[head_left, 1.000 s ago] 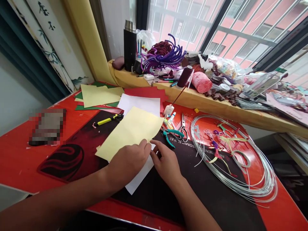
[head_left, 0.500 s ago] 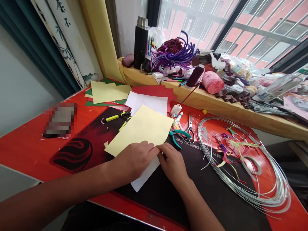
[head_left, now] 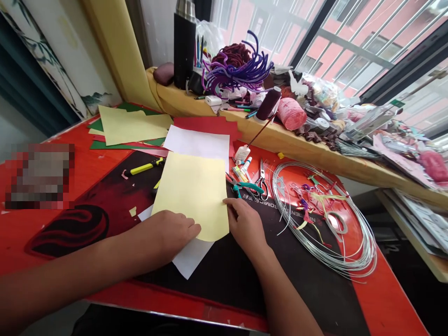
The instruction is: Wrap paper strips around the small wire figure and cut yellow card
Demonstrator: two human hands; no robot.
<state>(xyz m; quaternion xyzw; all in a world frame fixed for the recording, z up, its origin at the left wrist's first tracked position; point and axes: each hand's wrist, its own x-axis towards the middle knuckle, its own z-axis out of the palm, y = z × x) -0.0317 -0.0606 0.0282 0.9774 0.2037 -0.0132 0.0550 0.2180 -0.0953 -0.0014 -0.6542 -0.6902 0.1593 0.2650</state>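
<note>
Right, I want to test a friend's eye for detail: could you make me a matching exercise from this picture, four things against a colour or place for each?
Things:
1. Sheet at the right hand
2. Flask
3. Wire coil
4. Left hand

Colours and places:
A. Silver, in loops
B. Over the sheet's near left part
C. Pale yellow
D. Black, standing on the sill

Right pairs: 1-C, 2-D, 3-A, 4-B.
</note>
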